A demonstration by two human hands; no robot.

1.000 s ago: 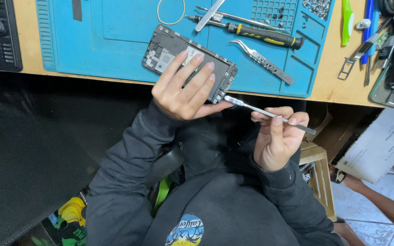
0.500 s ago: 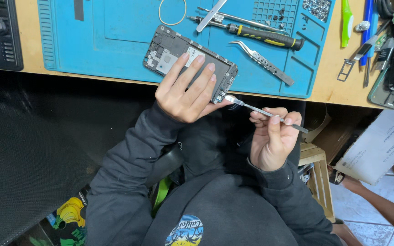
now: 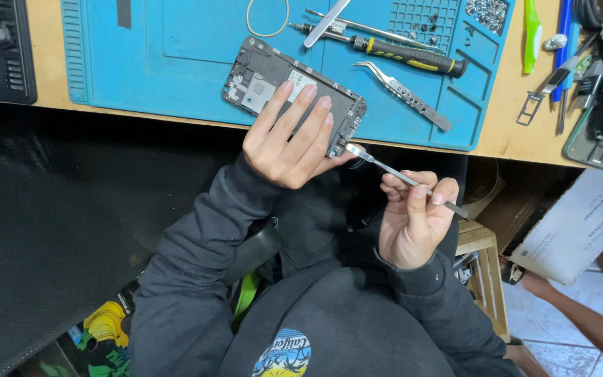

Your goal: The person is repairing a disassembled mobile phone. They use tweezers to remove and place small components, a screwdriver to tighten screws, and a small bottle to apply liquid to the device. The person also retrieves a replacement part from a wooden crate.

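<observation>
An opened dark phone frame (image 3: 266, 77) with bare inner parts lies tilted on the blue work mat (image 3: 176, 56), its lower end over the mat's front edge. My left hand (image 3: 291, 136) lies flat on it, fingers spread across its lower half, thumb under the edge. My right hand (image 3: 413, 216) pinches a thin flat metal pry tool (image 3: 385, 166). The tool's tip touches the frame's lower right corner, just beside my left thumb.
On the mat lie a yellow-and-black screwdriver (image 3: 406, 56), angled metal tweezers (image 3: 403, 92), a second metal tool (image 3: 326, 14) and a rubber ring (image 3: 268, 17). More tools (image 3: 560, 70) sit at the right on the wooden desk (image 3: 525, 139). Another person's arm (image 3: 587, 321) shows at bottom right.
My right hand has shifted slightly, bringing the pry tool's tip closer against the frame's corner. My left hand keeps pressing on the phone frame.
</observation>
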